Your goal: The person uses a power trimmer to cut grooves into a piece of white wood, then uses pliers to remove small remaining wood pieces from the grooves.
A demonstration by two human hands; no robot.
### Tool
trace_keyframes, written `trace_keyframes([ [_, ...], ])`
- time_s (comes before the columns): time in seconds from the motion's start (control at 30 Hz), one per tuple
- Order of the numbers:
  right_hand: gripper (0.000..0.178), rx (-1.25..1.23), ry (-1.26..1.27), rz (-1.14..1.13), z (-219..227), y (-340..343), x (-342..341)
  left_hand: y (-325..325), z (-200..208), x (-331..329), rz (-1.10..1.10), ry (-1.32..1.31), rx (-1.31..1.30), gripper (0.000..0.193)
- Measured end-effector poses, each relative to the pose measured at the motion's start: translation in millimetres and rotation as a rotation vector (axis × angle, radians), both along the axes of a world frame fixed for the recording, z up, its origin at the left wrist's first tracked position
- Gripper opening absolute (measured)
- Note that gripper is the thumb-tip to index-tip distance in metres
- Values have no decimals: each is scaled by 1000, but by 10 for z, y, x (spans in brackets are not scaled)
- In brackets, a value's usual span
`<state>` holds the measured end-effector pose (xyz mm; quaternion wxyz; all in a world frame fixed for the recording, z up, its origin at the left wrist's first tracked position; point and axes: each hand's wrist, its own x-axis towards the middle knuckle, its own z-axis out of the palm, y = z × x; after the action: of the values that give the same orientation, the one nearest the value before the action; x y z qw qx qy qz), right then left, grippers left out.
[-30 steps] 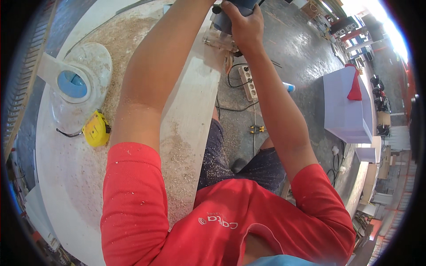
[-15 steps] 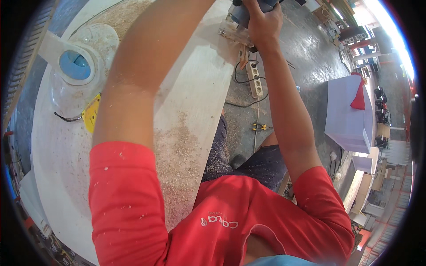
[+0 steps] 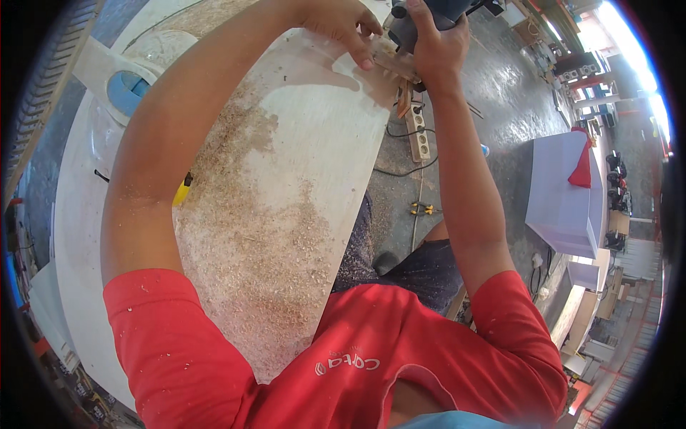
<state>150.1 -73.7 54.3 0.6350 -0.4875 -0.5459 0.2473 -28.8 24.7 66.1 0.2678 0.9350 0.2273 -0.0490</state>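
Observation:
At the upper edge, my right hand (image 3: 441, 51) is closed round the body of a dark grey power tool (image 3: 400, 32), which looks like a router. Its top is cut off by the picture's edge. Just left of it is my left hand (image 3: 341, 27), with bent fingers apart and nothing seen in them. The left thumb points toward a narrow strip of wood (image 3: 396, 66) by the tool's base at the board's edge. Both are over the far end of a large pale board (image 3: 314, 121), strewn with wood chips (image 3: 264, 236).
A white power strip (image 3: 419, 139) with a black cable hangs or lies beyond the board's right edge. Yellow-handled pliers (image 3: 423, 209) are below it. A yellow tool (image 3: 184, 189) shows partly behind my left forearm, near a blue-and-white round object (image 3: 127, 91). A white box (image 3: 564, 193) stands at right.
My left hand has come off the tool and shows left of it, its elbow swung outward to the left. My right hand stays on the tool. The view has shifted slightly.

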Motion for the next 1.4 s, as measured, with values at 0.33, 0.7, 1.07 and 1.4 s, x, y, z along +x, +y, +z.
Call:
trace_keyframes([
  [0.33,82,-77,-55,-120,-113,106,75,-128,-46,25,217,-126,11,98],
  [0.7,53,27,25,30,8,6,-8,-121,-80,30,153,-135,104,92],
  [1.07,49,50,-178,-155,3,142,77,-2,-26,96,196,-93,52,101],
  [1.4,69,169,-225,-229,-245,517,377,142,38,226,178,-74,103,97],
])
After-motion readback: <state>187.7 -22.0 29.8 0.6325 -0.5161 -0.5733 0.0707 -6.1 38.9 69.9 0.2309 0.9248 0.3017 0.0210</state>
